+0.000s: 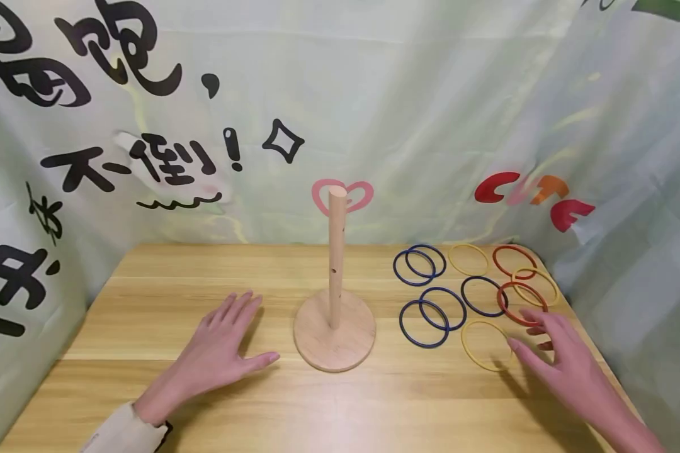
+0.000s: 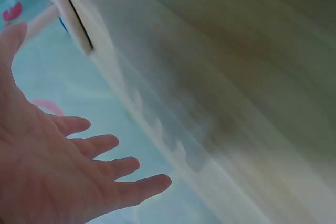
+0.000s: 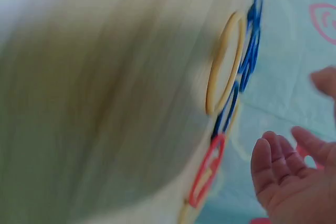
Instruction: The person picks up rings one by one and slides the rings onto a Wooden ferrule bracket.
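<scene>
On the left of the table, my left hand (image 1: 218, 349) hovers with fingers spread and thumb out, holding nothing; its empty palm also shows in the left wrist view. A wooden post (image 1: 336, 258) rises upright from a round base (image 1: 311, 336) between my hands. To the right, my right hand (image 1: 569, 371) is above the table with loosely bent fingers and nothing in them. Nearest to it are a red ring (image 1: 499, 303) and a yellow ring (image 1: 463, 345). Whether a fingertip touches either ring, I cannot tell. The right wrist view shows that palm empty.
Several blue rings (image 1: 400, 324) lie left of my right hand, some overlapping. Behind are another red ring (image 1: 494, 255) and more yellow rings (image 1: 450, 258). A printed cloth (image 1: 408, 126) hangs along the wooden table's (image 1: 232, 264) back and sides.
</scene>
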`<state>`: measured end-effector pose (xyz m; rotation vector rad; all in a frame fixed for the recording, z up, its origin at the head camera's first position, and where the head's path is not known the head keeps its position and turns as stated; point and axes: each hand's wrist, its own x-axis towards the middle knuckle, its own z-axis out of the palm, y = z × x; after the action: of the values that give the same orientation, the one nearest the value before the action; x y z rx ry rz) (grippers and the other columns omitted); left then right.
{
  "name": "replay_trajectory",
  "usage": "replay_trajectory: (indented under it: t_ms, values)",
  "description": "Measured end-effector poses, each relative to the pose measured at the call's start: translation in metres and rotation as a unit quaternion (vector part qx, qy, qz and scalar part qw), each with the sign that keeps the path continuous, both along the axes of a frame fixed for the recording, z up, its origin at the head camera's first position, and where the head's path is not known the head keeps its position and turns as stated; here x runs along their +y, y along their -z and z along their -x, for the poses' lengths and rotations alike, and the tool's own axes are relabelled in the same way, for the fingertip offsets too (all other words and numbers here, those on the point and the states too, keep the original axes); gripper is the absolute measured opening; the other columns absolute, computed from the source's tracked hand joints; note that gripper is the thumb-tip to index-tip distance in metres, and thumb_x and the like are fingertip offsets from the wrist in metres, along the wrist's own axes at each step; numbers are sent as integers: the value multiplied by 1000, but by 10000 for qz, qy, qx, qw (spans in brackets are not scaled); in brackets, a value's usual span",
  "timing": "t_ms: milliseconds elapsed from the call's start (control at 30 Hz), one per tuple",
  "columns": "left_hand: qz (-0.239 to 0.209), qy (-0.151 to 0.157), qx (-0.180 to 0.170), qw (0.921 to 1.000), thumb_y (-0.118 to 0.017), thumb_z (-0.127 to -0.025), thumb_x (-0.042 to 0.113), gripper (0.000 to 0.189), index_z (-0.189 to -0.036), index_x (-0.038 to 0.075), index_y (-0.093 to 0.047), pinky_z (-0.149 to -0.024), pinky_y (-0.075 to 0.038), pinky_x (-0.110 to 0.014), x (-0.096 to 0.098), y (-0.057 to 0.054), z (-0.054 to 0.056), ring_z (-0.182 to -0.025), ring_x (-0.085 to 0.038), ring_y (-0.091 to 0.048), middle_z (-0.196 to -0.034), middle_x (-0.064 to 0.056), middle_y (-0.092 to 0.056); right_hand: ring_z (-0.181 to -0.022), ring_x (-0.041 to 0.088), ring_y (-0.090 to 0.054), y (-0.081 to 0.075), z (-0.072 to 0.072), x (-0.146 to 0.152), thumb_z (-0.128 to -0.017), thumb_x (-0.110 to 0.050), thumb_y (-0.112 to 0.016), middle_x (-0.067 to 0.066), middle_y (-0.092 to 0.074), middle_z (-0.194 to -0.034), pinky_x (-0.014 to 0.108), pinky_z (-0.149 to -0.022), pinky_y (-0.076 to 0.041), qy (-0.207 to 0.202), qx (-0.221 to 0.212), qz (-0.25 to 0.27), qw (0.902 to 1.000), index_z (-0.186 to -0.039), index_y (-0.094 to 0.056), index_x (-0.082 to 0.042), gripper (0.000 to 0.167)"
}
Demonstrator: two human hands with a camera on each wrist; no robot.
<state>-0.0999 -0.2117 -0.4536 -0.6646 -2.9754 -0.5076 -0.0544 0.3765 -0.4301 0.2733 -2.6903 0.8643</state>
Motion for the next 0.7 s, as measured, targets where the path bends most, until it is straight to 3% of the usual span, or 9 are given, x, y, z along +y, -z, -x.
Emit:
replay_trajectory:
  t_ms: [33, 133, 233, 367, 500, 700]
  values:
    - [-83, 21, -70, 9999, -63, -95, 81, 110, -171, 6, -35, -112, -32, -80, 5, 0, 0, -157, -53, -30, -173, -23, -32, -104, 1, -57, 0, 1, 0, -97, -7, -84, 16, -62, -130, 8, -83, -46, 95, -136, 122, 9998, -140, -64, 1, 47]
    - [-253, 104, -275, 9992, -64, -94, 82, 112, -171, 7, -35, -112, -30, -81, 18, 0, 2, -156, -52, -31, -173, -23, -34, -91, -6, -60, 0, 2, 3, -102, -8, -79, 12, -70, -114, 15, -71, -52, 403, -739, 465, 9954, -131, -67, 5, 34]
    - [-299, 190, -441, 9984, -64, -91, 84, 115, -171, 7, -35, -112, -30, -82, 31, 0, 7, -157, -51, -31, -173, -22, -35, -84, -4, -61, 1, 2, 8, -106, -15, -76, 9, -72, -104, 20, -67, -52, 735, -1406, 525, 9859, -128, -68, 8, 33]
    - [-268, 271, -599, 9975, -65, -88, 88, 120, -172, 8, -32, -113, -28, -82, 46, -1, 14, -158, -51, -29, -173, -21, -34, -82, 0, -61, 0, 8, 11, -107, -23, -75, 8, -74, -104, 24, -67, -54, 861, -2020, 379, 9748, -126, -69, 10, 39]
    - [-271, 324, -932, 9948, -66, -88, 87, 122, -174, 9, -30, -115, -22, -82, 56, -4, 20, -159, -52, -25, -175, -21, -31, -79, 8, -62, 0, 15, 11, -105, -31, -77, 5, -73, -98, 26, -66, -53, 922, -2372, 132, 9670, -122, -70, 8, 44]
    - [-145, 350, -1294, 9909, -67, -90, 83, 120, -174, 6, -28, -115, -16, -84, 62, -4, 23, -159, -55, -21, -174, -28, -27, -77, 17, -56, 6, 21, 9, -104, -36, -77, -1, -66, -85, 34, -68, -46, 965, -2418, -566, 9639, -102, -72, -1, 36]
